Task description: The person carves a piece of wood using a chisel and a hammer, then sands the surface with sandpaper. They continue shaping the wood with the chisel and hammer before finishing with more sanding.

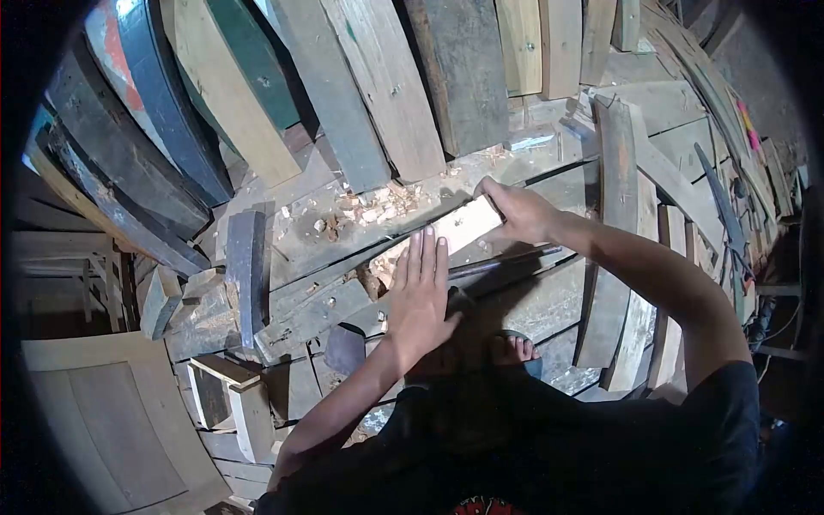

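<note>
A short pale wooden block [468, 225], brightly lit and marked with a small dark spot, lies at a slant over the plank floor. My left hand [418, 296] rests on its nearer left part, fingers stretched out flat on the wood. Around the block's far right end my right hand [519, 213] is closed, with the thumb along the top edge. A dark rod [506, 261] lies on the planks just below the block; its left end goes out of sight near my left hand. Pale wood chips [382, 204] are scattered beyond the block.
Several planks [395, 90] stand in a row along the far side, some painted. More boards [614, 223] lie at the right. A dark curved piece [246, 275] and a small wooden frame [232, 403] are at the left. My bare foot [513, 348] is close below the block.
</note>
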A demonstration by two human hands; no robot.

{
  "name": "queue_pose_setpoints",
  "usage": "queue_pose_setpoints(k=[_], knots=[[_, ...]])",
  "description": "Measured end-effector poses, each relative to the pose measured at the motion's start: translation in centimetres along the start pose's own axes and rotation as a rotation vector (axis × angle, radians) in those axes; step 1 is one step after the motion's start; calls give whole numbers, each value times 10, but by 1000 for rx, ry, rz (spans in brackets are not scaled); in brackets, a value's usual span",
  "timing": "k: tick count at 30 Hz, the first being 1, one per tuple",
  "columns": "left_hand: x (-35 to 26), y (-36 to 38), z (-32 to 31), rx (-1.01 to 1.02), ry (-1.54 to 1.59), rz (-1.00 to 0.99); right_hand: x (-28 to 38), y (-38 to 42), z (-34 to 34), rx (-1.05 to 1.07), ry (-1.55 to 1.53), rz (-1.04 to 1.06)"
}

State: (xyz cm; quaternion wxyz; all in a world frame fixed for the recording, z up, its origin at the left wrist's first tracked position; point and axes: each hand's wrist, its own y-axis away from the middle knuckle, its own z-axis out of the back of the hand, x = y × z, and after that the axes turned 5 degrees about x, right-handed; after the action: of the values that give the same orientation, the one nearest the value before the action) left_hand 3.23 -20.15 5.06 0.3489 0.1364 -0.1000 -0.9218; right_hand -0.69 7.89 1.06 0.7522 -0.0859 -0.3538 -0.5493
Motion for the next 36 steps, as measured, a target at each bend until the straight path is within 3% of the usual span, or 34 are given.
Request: queue_pose_setpoints(k=[2,7,11,14,16,18,20,23,26,31,34,36], knots=[[-1,5,4,-9,122,-18,4,4,1,9,-11,-30],[-12,17,-1,26,72,2,1,2,0,26,-78,-41],[-13,34,-14,-63,308,-132,-3,-2,-2,68,-98,-72],[-8,42,-18,195,533,37,0,0,-6,69,-79,-65],[9,39,-32,45,432,73,-8,-4,-3,11,-48,-19],[19,50,-59,-67,387,97,0,-6,5,67,-68,-130],[30,53,-76,49,385,99,-2,-13,3,35,-39,-113],[33,54,-86,26,455,96,0,-20,9,35,26,-94],[33,50,-87,179,519,202,7,-22,15,8,43,-74],[24,49,-105,236,541,302,15,-34,22,-44,119,-84],[28,58,-129,21,561,155,18,-44,26,0,165,-123],[30,58,-122,96,574,146,12,-49,24,85,194,-187]])
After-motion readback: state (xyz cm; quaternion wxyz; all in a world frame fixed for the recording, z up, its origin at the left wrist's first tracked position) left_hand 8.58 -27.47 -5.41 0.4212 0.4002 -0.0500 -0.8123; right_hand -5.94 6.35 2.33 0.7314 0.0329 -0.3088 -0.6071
